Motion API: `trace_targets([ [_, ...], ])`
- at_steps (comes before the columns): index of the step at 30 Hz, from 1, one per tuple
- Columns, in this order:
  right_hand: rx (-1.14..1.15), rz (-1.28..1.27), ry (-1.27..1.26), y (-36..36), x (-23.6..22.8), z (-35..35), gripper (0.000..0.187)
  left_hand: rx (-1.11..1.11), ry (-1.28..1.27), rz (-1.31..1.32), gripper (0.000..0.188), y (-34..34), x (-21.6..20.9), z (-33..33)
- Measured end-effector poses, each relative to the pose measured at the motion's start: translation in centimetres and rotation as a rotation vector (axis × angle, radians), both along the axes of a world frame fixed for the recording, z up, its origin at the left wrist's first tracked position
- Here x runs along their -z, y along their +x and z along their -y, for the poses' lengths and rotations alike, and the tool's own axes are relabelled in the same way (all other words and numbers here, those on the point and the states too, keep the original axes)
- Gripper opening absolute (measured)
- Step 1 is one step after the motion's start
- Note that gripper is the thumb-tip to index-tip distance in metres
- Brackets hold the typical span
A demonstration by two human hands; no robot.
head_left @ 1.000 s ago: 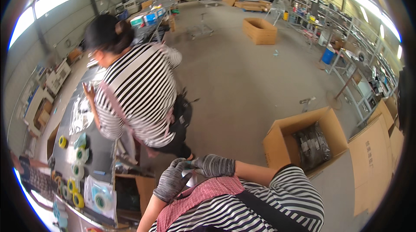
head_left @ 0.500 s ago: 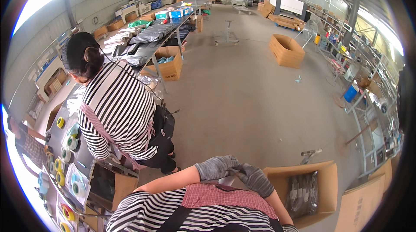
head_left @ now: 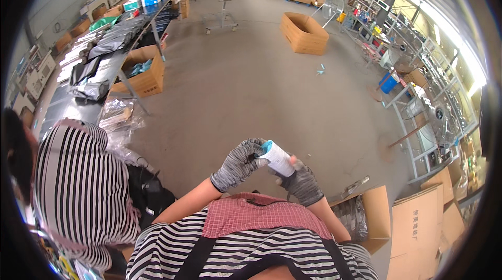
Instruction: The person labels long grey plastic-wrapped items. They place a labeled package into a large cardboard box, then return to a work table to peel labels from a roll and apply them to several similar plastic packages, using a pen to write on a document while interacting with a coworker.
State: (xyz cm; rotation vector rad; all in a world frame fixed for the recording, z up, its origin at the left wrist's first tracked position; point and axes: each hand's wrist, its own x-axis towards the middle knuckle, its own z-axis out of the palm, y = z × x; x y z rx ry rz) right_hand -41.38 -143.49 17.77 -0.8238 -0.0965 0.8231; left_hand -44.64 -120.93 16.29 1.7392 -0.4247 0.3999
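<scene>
In front of my apron, both hands hold a white roll [head_left: 278,160] with a light blue inner side; it looks like a small roll of sheet or labels. The roll lies tilted, its blue end up and to the left. My left hand [head_left: 239,165], in a grey knitted glove, is closed around that upper end. Around the lower right end, my right hand [head_left: 303,185] is closed, also gloved, with a bare fingertip showing against the roll. Below my right forearm stands a cardboard box [head_left: 377,212] with clear plastic-wrapped items inside.
A co-worker in a striped shirt [head_left: 78,186] stands close on my left. Beyond is a long table [head_left: 117,65] with dark bags and boxes. An open carton [head_left: 303,36] and a wheeled trolley [head_left: 222,21] stand on the floor. Metal racks [head_left: 418,138] line the right; flattened cardboard [head_left: 413,227] leans nearby.
My view has swung to the right. My hands have moved away from my body, and the white roll, mostly hidden before, now shows between them. The co-worker appears farther left and lower.
</scene>
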Motion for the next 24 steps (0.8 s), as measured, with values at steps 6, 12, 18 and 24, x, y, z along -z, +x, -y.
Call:
trace_targets([
  [6, 0.455, 0.382, -0.349, 9.7, -2.0, -7.7, 0.058, -0.178, 0.299, 0.164, 0.055, 10.8, -3.4, -7.9],
  [12, 0.472, 0.903, -0.468, 20.5, -1.1, -16.3, 0.051, -0.139, 0.210, -0.003, 0.068, 20.6, -3.6, -15.4],
  [18, 0.353, 1.297, -0.414, 36.1, 0.5, -25.5, 0.062, -0.296, 0.175, -0.023, 0.066, 31.4, -2.9, -23.9],
  [24, -0.320, 0.607, -0.258, 50.5, -3.3, -39.2, 0.065, -0.634, 0.140, -0.087, 0.063, 38.7, -3.9, -34.6],
])
